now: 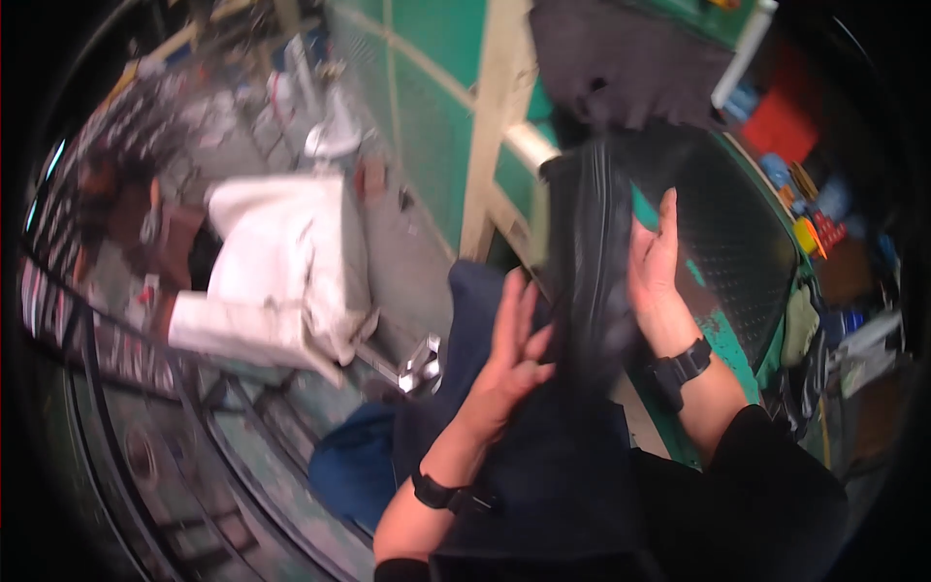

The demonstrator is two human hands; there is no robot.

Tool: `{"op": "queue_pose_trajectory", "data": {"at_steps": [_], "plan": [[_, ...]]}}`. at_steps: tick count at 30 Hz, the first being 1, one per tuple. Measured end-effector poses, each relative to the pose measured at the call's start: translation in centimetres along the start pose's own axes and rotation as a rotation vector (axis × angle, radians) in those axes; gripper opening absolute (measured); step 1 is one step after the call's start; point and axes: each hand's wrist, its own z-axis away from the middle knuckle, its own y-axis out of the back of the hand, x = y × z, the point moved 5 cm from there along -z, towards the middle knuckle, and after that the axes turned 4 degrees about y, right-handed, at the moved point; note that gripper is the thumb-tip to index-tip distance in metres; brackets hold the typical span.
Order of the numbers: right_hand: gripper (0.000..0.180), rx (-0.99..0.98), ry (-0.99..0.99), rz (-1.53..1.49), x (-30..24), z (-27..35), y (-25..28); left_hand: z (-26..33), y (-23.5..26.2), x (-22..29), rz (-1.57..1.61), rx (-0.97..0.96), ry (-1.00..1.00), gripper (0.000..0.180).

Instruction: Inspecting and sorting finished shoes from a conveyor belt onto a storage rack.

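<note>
Pressing black sheet (pixel 587 262) upright | left hand (pixel 509 354) flat, fingers spread, bracing it | right hand (pixel 655 262) open against far side, steadying | green bench (pixel 722 335) below.

A white cloth-covered bundle (pixel 281 272) lay on the grey floor (pixel 398 252), left of the cream post (pixel 495 126) of a green mesh partition (pixel 427 126). A small shiny metal part (pixel 422 364) sat below and left of that post. A dark grey cloth (pixel 621 58) hung just right of the post's top. Further right, well apart from the post, red and blue items (pixel 786 126) cluttered a shelf, blurred.
</note>
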Motion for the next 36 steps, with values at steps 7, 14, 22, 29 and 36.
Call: {"op": "queue_pose_trajectory", "data": {"at_steps": [7, 14, 22, 29, 36], "plan": [[0.048, -0.185, -0.539, -0.21, 19.5, 0.8, 2.9, 10.8, 6.6, -5.8, -0.073, 0.433, 0.242, 0.1], [0.025, 0.017, -0.786, 0.164, 29.6, 1.2, 6.2, 14.2, 10.7, -10.4, 0.72, 0.671, 0.266, 0.073], [0.023, -0.221, -0.897, 0.317, 30.9, 1.9, 0.6, 17.1, 13.0, -8.4, -0.033, 0.724, 0.456, 0.079], [0.029, -0.664, -0.948, 0.537, 33.5, 0.8, -3.4, 11.2, 23.7, -8.0, -0.013, 1.079, 0.267, 0.073], [0.029, -0.717, -0.768, 0.457, 34.7, 0.9, -0.8, 7.5, 24.0, -13.0, 0.614, 0.915, 0.325, 0.034]]}}
